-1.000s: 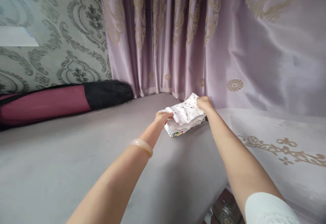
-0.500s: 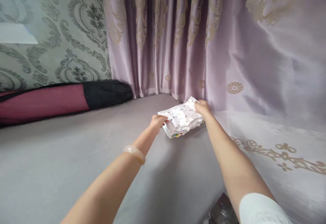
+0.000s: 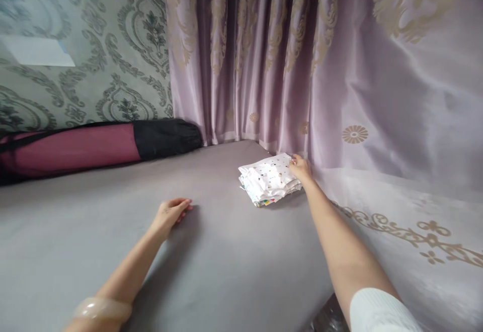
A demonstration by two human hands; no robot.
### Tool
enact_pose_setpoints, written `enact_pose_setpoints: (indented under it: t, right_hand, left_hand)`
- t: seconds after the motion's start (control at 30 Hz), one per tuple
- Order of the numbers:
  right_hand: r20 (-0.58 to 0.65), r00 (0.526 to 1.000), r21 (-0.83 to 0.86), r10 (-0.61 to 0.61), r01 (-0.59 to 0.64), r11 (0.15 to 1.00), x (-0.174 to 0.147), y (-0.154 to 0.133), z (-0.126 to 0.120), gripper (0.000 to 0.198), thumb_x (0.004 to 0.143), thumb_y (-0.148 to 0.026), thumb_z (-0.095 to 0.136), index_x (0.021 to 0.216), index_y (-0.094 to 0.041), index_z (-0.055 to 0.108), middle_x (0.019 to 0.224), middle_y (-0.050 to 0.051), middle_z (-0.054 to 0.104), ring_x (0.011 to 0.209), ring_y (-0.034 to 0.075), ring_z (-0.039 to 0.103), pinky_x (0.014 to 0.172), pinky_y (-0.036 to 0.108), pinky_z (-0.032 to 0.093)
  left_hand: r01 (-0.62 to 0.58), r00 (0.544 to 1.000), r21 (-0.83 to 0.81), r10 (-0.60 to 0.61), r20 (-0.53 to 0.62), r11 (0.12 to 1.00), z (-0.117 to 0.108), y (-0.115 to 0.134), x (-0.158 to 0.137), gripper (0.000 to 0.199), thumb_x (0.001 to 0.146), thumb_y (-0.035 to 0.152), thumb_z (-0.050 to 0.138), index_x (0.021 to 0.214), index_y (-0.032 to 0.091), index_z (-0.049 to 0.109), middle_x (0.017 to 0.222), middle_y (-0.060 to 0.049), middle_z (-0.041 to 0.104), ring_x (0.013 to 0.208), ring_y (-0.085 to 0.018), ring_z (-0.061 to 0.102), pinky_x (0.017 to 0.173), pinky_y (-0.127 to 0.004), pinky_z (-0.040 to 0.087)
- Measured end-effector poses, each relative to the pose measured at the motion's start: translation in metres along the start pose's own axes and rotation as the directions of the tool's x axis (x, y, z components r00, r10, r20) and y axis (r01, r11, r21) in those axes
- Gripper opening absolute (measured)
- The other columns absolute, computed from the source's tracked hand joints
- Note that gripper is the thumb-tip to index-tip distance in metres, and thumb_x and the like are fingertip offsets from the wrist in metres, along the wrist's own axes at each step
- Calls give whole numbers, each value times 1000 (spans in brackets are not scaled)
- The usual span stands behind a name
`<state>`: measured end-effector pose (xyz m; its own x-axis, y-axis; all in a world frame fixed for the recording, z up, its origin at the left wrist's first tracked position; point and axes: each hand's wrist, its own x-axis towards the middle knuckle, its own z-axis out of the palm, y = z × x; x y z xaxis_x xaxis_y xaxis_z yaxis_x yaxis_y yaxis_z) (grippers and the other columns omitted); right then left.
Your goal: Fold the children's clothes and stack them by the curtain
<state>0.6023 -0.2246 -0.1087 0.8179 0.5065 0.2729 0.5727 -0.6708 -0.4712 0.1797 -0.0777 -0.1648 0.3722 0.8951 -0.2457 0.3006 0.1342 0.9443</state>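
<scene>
A stack of folded printed cloth [image 3: 270,177] lies on the grey bed surface, white with small dark and brown prints. Bits of green, yellow and red show at its lower front edge. At the stack's far right corner, my right hand [image 3: 301,167] grips the top cloth, thumb above; the other fingers are partly hidden. My left hand [image 3: 174,213] is off the stack, some way to its left and above the bed. Its fingers are drawn together, and nothing shows between them. A pale bangle [image 3: 102,310] circles the left wrist.
A long maroon and black bag [image 3: 101,143] lies along the patterned wall [image 3: 90,45]. Purple curtains [image 3: 260,60] hang behind the bed [image 3: 222,251]. Pale fabric with gold scrollwork [image 3: 396,206] covers the right side. A dark shiny item [image 3: 330,317] shows low by the bed's edge.
My left hand has let go of the stack's left edge and moved left and nearer to me. The right hand stays at the far right corner, where the top cloth now lies flatter.
</scene>
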Motion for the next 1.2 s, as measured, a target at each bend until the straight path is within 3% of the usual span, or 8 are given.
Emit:
enact_pose_setpoints:
  t: [0.13,0.23,0.37,0.57,0.67,0.83,1.0,1.2]
  right_hand:
    - [132,990,-172,46,-23,985,-16,-13,8,50,95,-42,36,139,-21,49,137,11,57,127,27,50,106,42,35]
    - [160,986,-221,46,-10,975,-24,-20,14,50,98,-41,24,133,-23,54,142,9,52,132,28,43,110,48,28]
    - [164,985,-233,48,-8,972,-28,-25,13,50,98,-37,23,133,-21,55,142,11,51,131,29,44,109,49,28]
    - [159,986,-241,46,-7,971,-39,-45,7,48,95,-38,31,130,-20,58,132,15,58,127,29,48,104,44,36]
    - [146,989,-225,-1,34,974,-52,-61,16,50,94,-44,36,134,-21,54,134,16,55,128,30,46,104,45,36]
    - [109,990,-219,-92,114,969,-71,-76,39,57,93,-48,32,142,-21,46,144,19,44,136,35,35,106,56,30]
    - [32,991,-288,-129,133,948,-82,-79,54,63,93,-50,25,140,-14,47,149,22,36,138,39,29,106,64,23]
    - [28,977,-224,-210,211,952,-68,-64,62,76,89,-60,26,136,-7,52,142,32,41,132,49,36,94,68,28]
  left_hand:
    - [0,997,81,6,-77,997,-56,-24,-11,58,53,62,70,86,14,70,75,-6,70,56,-12,52,49,-23,38]
    - [14,991,162,8,-132,987,-92,-40,-19,60,54,65,68,89,15,70,77,-6,71,62,-15,56,51,-24,42]
    - [24,982,221,18,-185,975,-118,-55,-28,60,57,66,65,91,17,70,79,-6,73,68,-19,60,54,-25,45]
    - [-61,967,279,125,-221,958,-115,-61,-33,55,63,65,57,92,19,70,79,-4,74,76,-24,66,63,-28,49]
    - [-139,952,316,214,-219,939,-110,-63,-33,49,67,62,54,88,20,70,79,-4,74,81,-24,68,72,-30,50]
    - [-225,930,363,310,-198,904,-106,-66,-32,47,75,56,48,88,18,70,78,-6,73,78,-22,67,72,-29,49]
    - [-247,919,385,340,-197,889,-104,-68,-31,42,80,47,45,89,15,71,79,-6,72,75,-19,64,71,-28,48]
    - [-237,923,377,328,-200,895,-101,-64,-32,33,84,33,46,92,15,72,85,-8,73,80,-19,64,74,-28,47]
